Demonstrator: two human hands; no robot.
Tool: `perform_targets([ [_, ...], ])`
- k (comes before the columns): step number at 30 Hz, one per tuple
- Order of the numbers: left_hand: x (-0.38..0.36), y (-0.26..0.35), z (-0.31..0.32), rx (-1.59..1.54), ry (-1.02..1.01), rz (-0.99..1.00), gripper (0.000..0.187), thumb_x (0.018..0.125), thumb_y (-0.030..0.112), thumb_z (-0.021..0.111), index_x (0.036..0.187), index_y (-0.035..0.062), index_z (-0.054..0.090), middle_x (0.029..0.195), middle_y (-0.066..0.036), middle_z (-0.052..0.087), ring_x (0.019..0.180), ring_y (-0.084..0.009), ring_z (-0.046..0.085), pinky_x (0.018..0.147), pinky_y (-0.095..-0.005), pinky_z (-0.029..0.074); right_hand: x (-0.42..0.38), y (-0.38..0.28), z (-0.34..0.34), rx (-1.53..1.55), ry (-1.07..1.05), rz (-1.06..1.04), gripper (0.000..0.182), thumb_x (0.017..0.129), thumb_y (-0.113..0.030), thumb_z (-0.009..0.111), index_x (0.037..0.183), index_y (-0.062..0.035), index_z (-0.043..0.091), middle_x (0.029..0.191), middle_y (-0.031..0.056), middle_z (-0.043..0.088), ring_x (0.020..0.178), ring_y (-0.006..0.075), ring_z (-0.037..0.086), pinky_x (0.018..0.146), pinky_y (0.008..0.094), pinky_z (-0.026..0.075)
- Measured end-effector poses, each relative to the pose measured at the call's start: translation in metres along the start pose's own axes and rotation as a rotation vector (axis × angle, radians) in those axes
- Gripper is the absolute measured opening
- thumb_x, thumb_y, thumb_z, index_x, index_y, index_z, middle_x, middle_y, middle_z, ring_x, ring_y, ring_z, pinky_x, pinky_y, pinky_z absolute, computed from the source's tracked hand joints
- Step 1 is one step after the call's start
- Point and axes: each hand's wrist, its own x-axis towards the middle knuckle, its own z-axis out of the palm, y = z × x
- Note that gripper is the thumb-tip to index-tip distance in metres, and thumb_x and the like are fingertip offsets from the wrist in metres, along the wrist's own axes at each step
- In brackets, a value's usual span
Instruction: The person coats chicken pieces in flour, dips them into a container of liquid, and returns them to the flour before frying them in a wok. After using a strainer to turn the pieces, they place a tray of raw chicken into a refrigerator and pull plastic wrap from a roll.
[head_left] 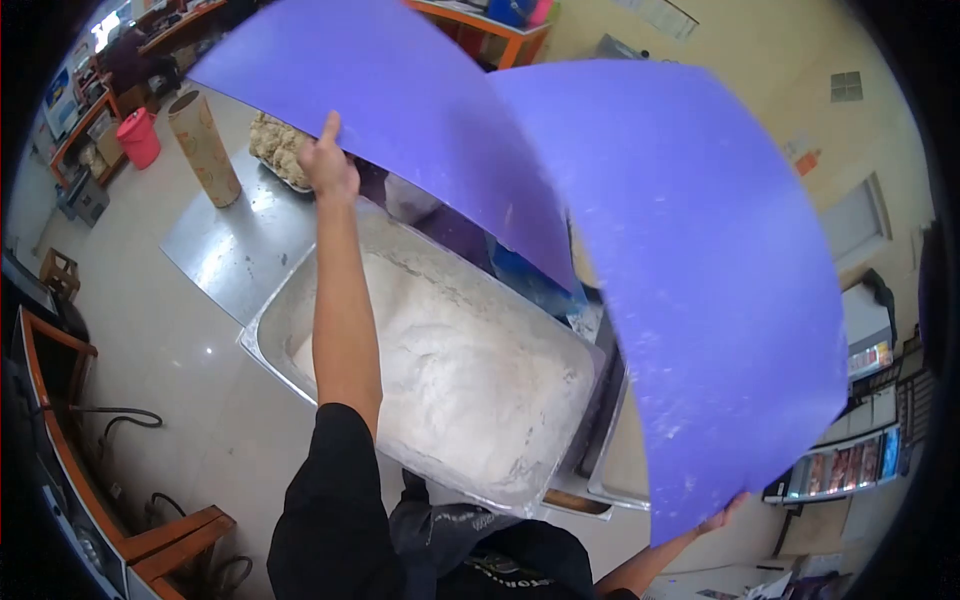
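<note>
Two large purple sheets are held up in front of me, overlapping near the middle. My left hand point(330, 165) grips the lower edge of the left purple sheet point(400, 90), its thumb pointing up. At the lower right, my right hand point(725, 513) is closed on the bottom corner of the right purple sheet point(700, 270); most of its fingers are hidden behind it. Below the sheets lies a deep metal tray point(268, 340) holding white flour point(450, 370). Lumpy dough point(278, 145) sits in a container beyond my left hand.
A patterned cylinder point(205, 150) stands on the metal table point(240, 240) at the left. Another metal tray point(622, 450) is right of the flour tray, partly covered by the sheet. A pink bucket point(139, 138) and orange-edged furniture point(170, 540) are farther left.
</note>
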Motion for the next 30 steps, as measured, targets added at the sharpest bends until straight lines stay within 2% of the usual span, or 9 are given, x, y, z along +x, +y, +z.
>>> perform_targets([
  [7, -0.049, 0.086, 0.064, -0.205, -0.179, 0.065, 0.017, 0.084, 0.006, 0.054, 0.099, -0.0019, 0.054, 0.089, -0.007, 0.059, 0.076, -0.0181, 0.06, 0.061, -0.0323, 0.05, -0.039, -0.072, -0.01, -0.049, 0.41, -0.423, 0.05, 0.093, -0.032, 0.04, 0.129, 0.0019, 0.035, 0.13, 0.0155, 0.038, 0.115, 0.0285, 0.039, 0.098, 0.0413, 0.029],
  [10, -0.066, 0.089, 0.083, -0.206, -0.254, 0.009, 0.021, 0.087, 0.01, 0.053, 0.105, -0.0001, 0.05, 0.094, -0.009, 0.058, 0.083, -0.0229, 0.059, 0.071, -0.0361, 0.049, -0.03, -0.068, 0.018, 0.027, 0.633, -0.545, 0.048, 0.092, -0.03, 0.043, 0.127, 0.0024, 0.037, 0.13, 0.0149, 0.039, 0.115, 0.0272, 0.039, 0.098, 0.04, 0.028],
  [15, -0.155, 0.057, 0.141, -0.004, -0.245, -0.218, 0.02, 0.087, 0.011, 0.053, 0.103, 0.0001, 0.051, 0.089, -0.008, 0.058, 0.078, -0.019, 0.059, 0.065, -0.0337, 0.05, -0.059, -0.096, -0.017, -0.054, 0.78, -0.59, 0.049, 0.091, -0.03, 0.045, 0.126, 0.0032, 0.038, 0.129, 0.0152, 0.039, 0.116, 0.0272, 0.037, 0.099, 0.0393, 0.027],
  [17, -0.198, 0.012, 0.156, 0.014, -0.336, -0.245, 0.013, 0.083, 0.007, 0.058, 0.09, 0.0006, 0.05, 0.083, -0.008, 0.058, 0.07, -0.0167, 0.057, 0.06, -0.0303, 0.049, -0.074, -0.104, -0.036, -0.196, 0.878, -0.561, 0.05, 0.091, -0.031, 0.045, 0.126, 0.0037, 0.038, 0.129, 0.0157, 0.039, 0.115, 0.0282, 0.038, 0.098, 0.0394, 0.028],
  [19, -0.269, -0.027, 0.177, 0.3, -0.278, -0.257, 0.021, 0.084, 0.02, 0.059, 0.085, 0.0003, 0.053, 0.071, -0.006, 0.056, 0.064, -0.0159, 0.053, 0.056, -0.0337, 0.046, -0.091, -0.106, -0.049, -0.124, 0.876, -0.518, 0.05, 0.091, -0.031, 0.045, 0.125, 0.0043, 0.039, 0.128, 0.0162, 0.04, 0.115, 0.0286, 0.039, 0.098, 0.0397, 0.028],
  [22, -0.367, -0.075, 0.188, 0.754, -0.528, -0.354, 0.034, 0.085, 0.029, 0.053, 0.099, -0.0021, 0.054, 0.082, -0.012, 0.061, 0.069, -0.0235, 0.057, 0.068, -0.0372, 0.044, -0.128, -0.09, -0.059, 0.091, 0.824, -0.367, 0.048, 0.09, -0.028, 0.047, 0.124, 0.0049, 0.038, 0.127, 0.0163, 0.04, 0.112, 0.0281, 0.041, 0.097, 0.04, 0.031],
  [25, -0.443, -0.186, 0.174, 0.719, -0.639, -0.364, 0.037, 0.086, 0.032, 0.05, 0.088, -0.0038, 0.061, 0.078, -0.019, 0.063, 0.079, -0.0289, 0.062, 0.071, -0.039, 0.043, -0.186, -0.057, -0.104, 0.04, 0.905, -0.292, 0.048, 0.089, -0.027, 0.049, 0.124, 0.005, 0.038, 0.125, 0.016, 0.042, 0.112, 0.0282, 0.042, 0.095, 0.0406, 0.034],
  [28, -0.481, -0.224, 0.163, 0.968, -0.711, -0.337, 0.036, 0.086, 0.03, 0.049, 0.083, -0.004, 0.061, 0.08, -0.028, 0.058, 0.084, -0.04, 0.057, 0.071, -0.0441, 0.042, -0.255, -0.029, -0.129, 0.011, 0.915, -0.107, 0.05, 0.089, -0.029, 0.049, 0.125, 0.0037, 0.037, 0.123, 0.0156, 0.043, 0.113, 0.0285, 0.042, 0.096, 0.0408, 0.034],
  [30, -0.489, -0.239, 0.154, 0.899, -0.794, -0.46, 0.039, 0.088, 0.032, 0.044, 0.087, -0.003, 0.061, 0.085, -0.028, 0.058, 0.087, -0.0394, 0.057, 0.072, -0.0452, 0.042, -0.268, -0.024, -0.108, -0.006, 0.981, 0.123, 0.051, 0.089, -0.032, 0.049, 0.126, 0.0018, 0.036, 0.123, 0.0151, 0.043, 0.114, 0.0285, 0.041, 0.095, 0.0405, 0.035],
])
